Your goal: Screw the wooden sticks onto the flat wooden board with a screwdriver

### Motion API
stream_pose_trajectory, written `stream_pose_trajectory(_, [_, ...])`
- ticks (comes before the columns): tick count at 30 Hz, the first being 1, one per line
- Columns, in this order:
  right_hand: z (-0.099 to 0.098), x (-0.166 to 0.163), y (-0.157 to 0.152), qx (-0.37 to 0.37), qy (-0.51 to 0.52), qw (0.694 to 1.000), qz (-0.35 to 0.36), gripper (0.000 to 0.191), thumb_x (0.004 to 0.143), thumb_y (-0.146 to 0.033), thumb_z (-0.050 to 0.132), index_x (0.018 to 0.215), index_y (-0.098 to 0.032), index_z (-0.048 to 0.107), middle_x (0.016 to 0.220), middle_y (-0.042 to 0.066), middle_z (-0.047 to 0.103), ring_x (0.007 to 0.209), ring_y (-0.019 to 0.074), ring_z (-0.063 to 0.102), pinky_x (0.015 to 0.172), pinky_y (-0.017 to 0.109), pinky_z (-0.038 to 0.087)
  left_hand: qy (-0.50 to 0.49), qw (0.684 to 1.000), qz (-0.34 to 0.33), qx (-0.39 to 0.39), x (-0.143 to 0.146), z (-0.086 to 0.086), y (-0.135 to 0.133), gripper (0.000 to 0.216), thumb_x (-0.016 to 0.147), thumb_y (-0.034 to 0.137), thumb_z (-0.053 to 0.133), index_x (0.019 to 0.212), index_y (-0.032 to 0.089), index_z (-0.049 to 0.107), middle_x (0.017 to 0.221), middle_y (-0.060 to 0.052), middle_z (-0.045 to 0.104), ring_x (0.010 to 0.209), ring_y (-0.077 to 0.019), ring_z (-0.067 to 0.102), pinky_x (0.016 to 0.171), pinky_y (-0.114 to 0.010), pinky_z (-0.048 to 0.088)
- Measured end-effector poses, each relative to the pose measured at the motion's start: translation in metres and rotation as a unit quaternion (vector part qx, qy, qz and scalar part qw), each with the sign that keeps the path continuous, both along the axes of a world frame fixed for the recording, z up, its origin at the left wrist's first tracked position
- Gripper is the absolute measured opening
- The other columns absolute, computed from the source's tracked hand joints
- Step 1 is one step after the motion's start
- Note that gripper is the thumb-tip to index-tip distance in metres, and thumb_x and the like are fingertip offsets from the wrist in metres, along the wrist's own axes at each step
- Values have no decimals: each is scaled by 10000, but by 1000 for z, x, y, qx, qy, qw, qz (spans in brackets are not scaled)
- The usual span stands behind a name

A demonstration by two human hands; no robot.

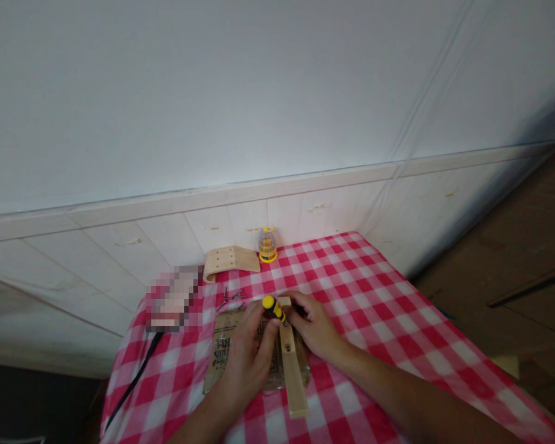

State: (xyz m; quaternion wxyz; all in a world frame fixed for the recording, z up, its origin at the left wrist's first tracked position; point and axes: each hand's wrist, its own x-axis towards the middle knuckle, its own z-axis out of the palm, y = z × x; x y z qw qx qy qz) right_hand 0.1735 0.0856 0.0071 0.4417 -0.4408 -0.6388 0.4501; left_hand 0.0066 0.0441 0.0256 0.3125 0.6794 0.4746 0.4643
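My left hand (248, 357) is closed around a small screwdriver with a yellow and black handle (272, 308), its tip pointing down at a light wooden slat (292, 369). The slat lies lengthwise over a flat printed wooden board (222, 354). At the slat's far end my right hand (315, 330) rests with fingers curled, pinching near the screwdriver tip; what they pinch is too small to make out. A few dark screws (231, 298) lie just beyond the board.
A red-and-white checked cloth (374, 308) covers the table. A curved wooden piece with holes (230, 259) and a yellow bit holder (267, 245) stand at the far edge by the white panelled wall. A black cable (134, 382) runs down the left side.
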Motion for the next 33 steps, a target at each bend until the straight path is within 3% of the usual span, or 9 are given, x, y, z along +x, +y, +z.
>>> stream_pose_trajectory(4, [0,0,0,5,-11,1000,-5,179,926,-239,620,1049,-213,747,941,47,767,841,207,696,812,335,550,-16,1000,-8,-20,2,-6,-1,208,1043,293,472,1133,232,650,1110,-74,706,991,-214,675,880,-345,547])
stream_pose_trajectory(9, [-3,1,0,7,-9,1000,1,177,940,-270,616,1054,-220,742,951,49,768,865,213,703,827,344,558,-74,996,26,-31,3,-22,-4,425,1037,305,508,1455,246,462,1322,-111,670,1175,-224,677,977,-381,560])
stream_pose_trajectory(13, [-6,2,1,14,-5,1000,-3,248,937,-284,615,1154,-230,723,1032,63,769,930,224,714,867,369,569,-47,999,24,-3,0,-30,-4,403,1028,307,539,1430,272,533,1390,-102,653,1247,-230,655,1059,-410,530])
stream_pose_trajectory(17, [-7,3,1,7,9,1000,4,311,949,-315,607,1241,-239,681,1035,63,760,935,220,720,872,371,579,-47,998,22,31,0,-31,-3,419,988,303,611,1402,270,559,1333,-101,682,1182,-229,686,1011,-400,564])
stream_pose_trajectory(20, [-7,3,1,4,9,1000,6,305,944,-305,611,1233,-240,683,1067,67,758,970,226,722,881,371,577,-43,996,56,47,2,-29,-1,433,934,296,680,1354,253,586,1241,-92,717,1086,-231,715,962,-404,586])
stream_pose_trajectory(26, [-8,3,2,7,3,1000,12,270,944,-265,597,1190,-244,707,1033,57,763,945,217,719,878,370,580,-24,997,52,60,2,-22,-3,414,959,279,634,1369,252,593,1061,-58,750,889,-186,721,842,-347,601])
stream_pose_trajectory(33, [-7,2,1,4,8,1000,11,272,937,-235,592,1185,-240,703,1073,60,761,970,216,722,908,378,568,-2,997,45,65,-1,-21,-5,439,992,257,590,1429,271,558,1303,-91,715,1156,-227,706,975,-378,584])
